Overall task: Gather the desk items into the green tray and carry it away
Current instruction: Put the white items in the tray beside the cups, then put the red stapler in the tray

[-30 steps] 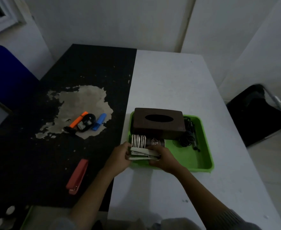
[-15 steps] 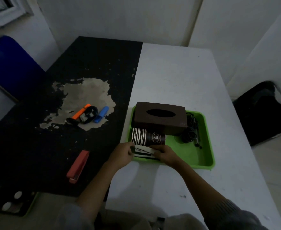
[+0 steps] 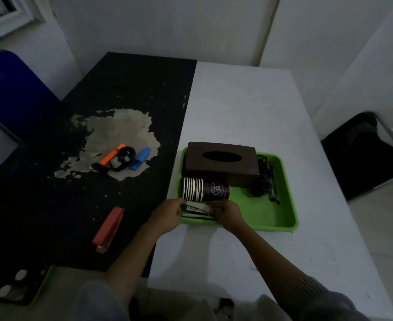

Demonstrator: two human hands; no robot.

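Observation:
The green tray [image 3: 281,218] sits on the white table. Inside it are a brown tissue box [image 3: 221,163], a lying stack of paper cups [image 3: 206,189] and a tangle of black cable with pens [image 3: 263,184]. My left hand [image 3: 167,215] and my right hand [image 3: 229,213] each grip an end of a small stack of white cards or packets [image 3: 196,208], held low in the tray's front left corner. On the black table lie a red stapler [image 3: 109,229], an orange highlighter [image 3: 111,154], a blue highlighter [image 3: 140,158] and a black coiled item [image 3: 124,158].
The black table [image 3: 51,205] with a worn pale patch adjoins the white table [image 3: 248,107]. A dark chair [image 3: 364,154] stands at the right, a blue chair [image 3: 10,93] at the left. Another tray with round items [image 3: 12,288] lies on the floor at lower left.
Both hands have lowered the white stack from above the tray's front rim down into its front left corner. Nothing else on the tables has moved.

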